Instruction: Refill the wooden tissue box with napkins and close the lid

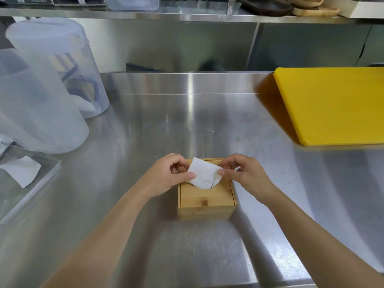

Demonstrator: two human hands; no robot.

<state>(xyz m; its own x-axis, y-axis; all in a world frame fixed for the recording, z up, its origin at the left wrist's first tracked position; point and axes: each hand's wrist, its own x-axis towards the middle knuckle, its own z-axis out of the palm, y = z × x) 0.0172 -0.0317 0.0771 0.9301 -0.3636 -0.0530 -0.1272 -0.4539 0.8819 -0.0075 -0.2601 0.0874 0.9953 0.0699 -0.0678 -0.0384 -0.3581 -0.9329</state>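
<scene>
Head view, looking down at a steel counter (pixel 145 132). A small wooden box (pixel 205 201) sat near the front edge, square to the viewer, with its lid (pixel 207 193) down and apparently flush. A white napkin (pixel 204 173) stood up through the round opening in the lid.

The left hand (pixel 168 177) pinched the napkin's left edge between thumb and fingers. The right hand (pixel 245 175) pinched the right edge the same way. Both forearms reached in from the bottom of the frame, and neither hand pressed on the box itself.

Far left, two cloudy plastic tubs (pixel 41 90) stood beside a clear tray (pixel 31 183) holding one loose napkin (pixel 20 171). Far right lay a yellow board (pixel 332 104).

Judged from this, the refill looked nearly done, with only the top sheet being arranged. The risks were small but real. Two hands pulling apart on thin paper could tear it. Pulling upward, with nothing holding the box, could lift the lid or drag out extra sheets. Whether the lid was fully seated at its far edge could not be made out, since the hands and napkin covered it; a gap there would leave the closing unfinished.
</scene>
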